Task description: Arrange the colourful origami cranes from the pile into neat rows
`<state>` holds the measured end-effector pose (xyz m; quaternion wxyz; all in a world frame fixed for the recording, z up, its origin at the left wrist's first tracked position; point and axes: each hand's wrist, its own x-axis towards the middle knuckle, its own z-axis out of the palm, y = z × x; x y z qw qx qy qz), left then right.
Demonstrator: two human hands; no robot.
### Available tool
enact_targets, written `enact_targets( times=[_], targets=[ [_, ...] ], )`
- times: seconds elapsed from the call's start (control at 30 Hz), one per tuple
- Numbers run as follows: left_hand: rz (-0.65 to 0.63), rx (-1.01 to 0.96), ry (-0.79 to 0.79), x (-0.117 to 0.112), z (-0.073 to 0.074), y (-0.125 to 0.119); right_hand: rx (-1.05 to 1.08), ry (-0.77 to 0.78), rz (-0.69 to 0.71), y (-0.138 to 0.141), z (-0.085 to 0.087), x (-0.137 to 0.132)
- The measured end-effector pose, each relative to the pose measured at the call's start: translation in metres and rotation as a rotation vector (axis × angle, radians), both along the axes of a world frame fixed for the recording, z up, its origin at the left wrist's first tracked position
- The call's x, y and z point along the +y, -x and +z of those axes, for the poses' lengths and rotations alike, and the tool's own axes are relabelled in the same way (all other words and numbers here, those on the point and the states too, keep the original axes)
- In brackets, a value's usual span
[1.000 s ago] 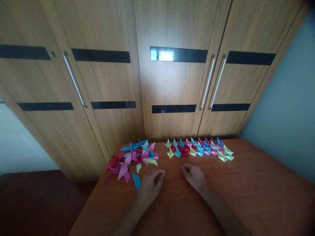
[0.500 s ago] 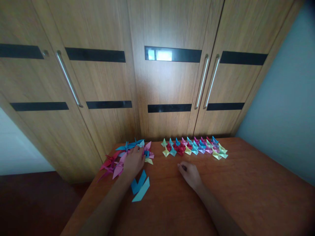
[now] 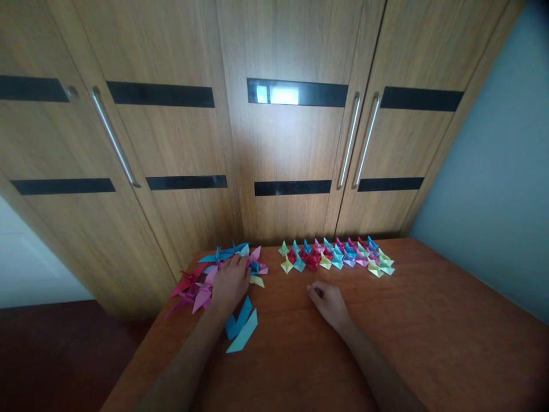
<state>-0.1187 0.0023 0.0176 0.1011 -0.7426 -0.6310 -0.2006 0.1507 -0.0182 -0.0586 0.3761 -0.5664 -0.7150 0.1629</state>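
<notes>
My left hand [image 3: 230, 283] lies palm down over a heap of folded paper cranes at the table's left end, its fingers reaching forward among them. The fingertips are partly hidden, and nothing shows gripped in them. Pink cranes [image 3: 202, 296], a red crane [image 3: 189, 280] and blue cranes [image 3: 227, 252] surround it. Just below the wrist lie a blue V-shaped folded paper [image 3: 237, 321] and a pale teal paper strip [image 3: 243, 332] with slanted ends. My right hand [image 3: 328, 300] rests on the table with its fingers curled in, and I see nothing in it.
Rows of small folded paper pieces [image 3: 337, 256] in several colours stand along the back of the brown table [image 3: 309, 355]. Behind it rises a wooden wardrobe [image 3: 291, 149] with metal handles. A pale blue wall [image 3: 493, 200] borders the right side.
The whole view has shifted slightly, so everything appears a little further left. My left hand stays on the heap, and my right hand keeps its curled pose on the table.
</notes>
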Motion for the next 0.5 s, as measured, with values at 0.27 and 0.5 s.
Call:
enact_targets(
  times=[0.27,0.5],
  targets=[
    [-0.395,-1.232,0.190,-0.028,0.014,-0.017,0.034,0.034,0.052,-0.001,0.003,-0.004],
    [-0.411,-1.419,0.461,-0.060,-0.021,-0.057,0.500,0.244,0.307,0.007,0.022,-0.022]
  ],
)
